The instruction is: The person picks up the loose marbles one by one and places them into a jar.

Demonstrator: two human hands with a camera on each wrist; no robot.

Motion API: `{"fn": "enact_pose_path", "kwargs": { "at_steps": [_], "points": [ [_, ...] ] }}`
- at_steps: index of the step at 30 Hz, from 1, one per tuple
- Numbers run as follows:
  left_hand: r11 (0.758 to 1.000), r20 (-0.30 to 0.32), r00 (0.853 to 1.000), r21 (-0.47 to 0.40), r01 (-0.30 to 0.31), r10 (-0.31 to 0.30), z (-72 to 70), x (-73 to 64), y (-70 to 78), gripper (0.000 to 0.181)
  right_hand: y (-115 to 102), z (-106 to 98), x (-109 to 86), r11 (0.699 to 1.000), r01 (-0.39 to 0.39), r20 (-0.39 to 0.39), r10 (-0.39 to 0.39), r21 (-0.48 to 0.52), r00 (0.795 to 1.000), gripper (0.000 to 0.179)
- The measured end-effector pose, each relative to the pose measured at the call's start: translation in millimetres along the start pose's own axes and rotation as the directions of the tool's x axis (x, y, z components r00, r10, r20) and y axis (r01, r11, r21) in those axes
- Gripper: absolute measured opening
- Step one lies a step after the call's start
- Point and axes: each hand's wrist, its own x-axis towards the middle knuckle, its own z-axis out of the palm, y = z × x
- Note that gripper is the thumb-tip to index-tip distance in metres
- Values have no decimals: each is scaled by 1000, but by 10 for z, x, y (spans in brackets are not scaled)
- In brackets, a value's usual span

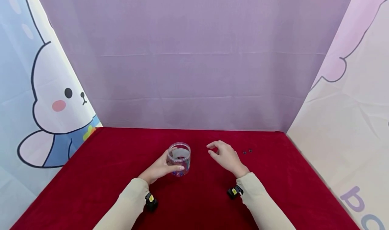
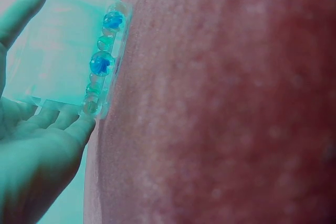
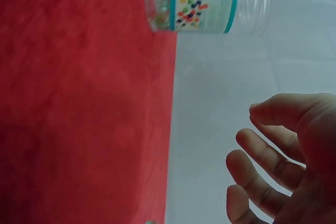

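Observation:
A clear, lidless jar (image 1: 186, 164) stands left of the table's middle, its open mouth facing up. My left hand (image 1: 158, 171) grips it from the left side, thumb across the near wall and the other fingers around the far side. Several glass marbles (image 2: 101, 64), some with blue swirls, lie in a low layer at its bottom in the left wrist view. A teal-edged label (image 3: 210, 6) with printed coloured balls wraps the jar. To the right of the jar, my right hand (image 1: 225, 157) hovers over the cloth, fingers loosely bent, with nothing between thumb and fingertips.
Two small dark round pieces (image 1: 247, 151) lie on the red cloth (image 1: 273, 189) beyond the right hand. A lilac curtain (image 1: 194, 61) closes off the table's back edge. Printed cloth walls stand along both sides, a cartoon animal (image 1: 57, 88) on the left one.

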Motion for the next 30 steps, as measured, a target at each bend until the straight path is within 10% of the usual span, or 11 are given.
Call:
{"fn": "enact_pose_path", "kwargs": {
  "at_steps": [30],
  "points": [
    [1000, 7, 1000, -2, -3, 3, -8, 16, -18, 92, 572, -119, 80, 973, -222, -9, 222, -55, 975, 24]
  ]
}}
